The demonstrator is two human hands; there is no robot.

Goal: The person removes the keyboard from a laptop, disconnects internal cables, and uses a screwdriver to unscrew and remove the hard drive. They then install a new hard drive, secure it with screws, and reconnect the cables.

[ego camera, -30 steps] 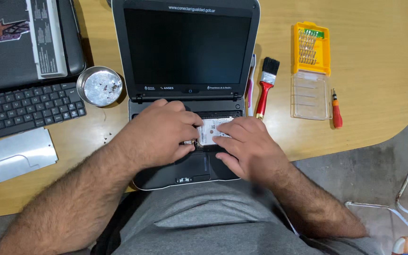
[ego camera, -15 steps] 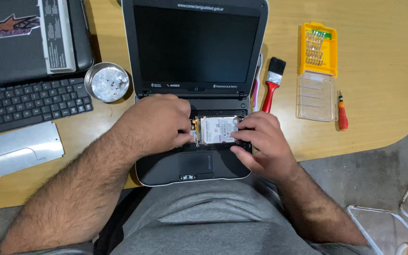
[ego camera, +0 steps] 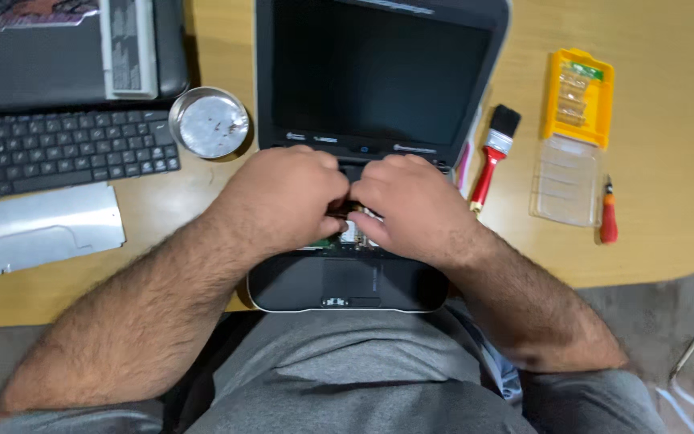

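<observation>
Vs 0.5 s ago: both hands have closed in toward each other over the middle of the small dark laptop; the pale rectangular part that showed plainly between them then is now almost fully covered, only a sliver of silver and green board peeks out under the knuckles. The view has also shifted, so the desk items sit a bit further right and lower in frame. The board lies in the opened keyboard bay, directly beneath and between the two hands, just above the palm rest and touchpad. Left hand is curled, fingers bent down into the bay, fingertips meeting the right hand's; right hand likewise curled, fingers tucked under, pressing on the same spot. Whether either hand actually pinches the part or only rests on it, can't tell: fingertips hidden. Laptop screen is dark, lid upright. Round metal dish w/ small bits sits just left of the lid. Further left: a loose black keyboard and a silver metal plate below it. Right of the laptop: red-handled brush, yellow bit case w/ clear lid open, small red screwdriver, all on the wooden desk, well apart from the hands.
</observation>
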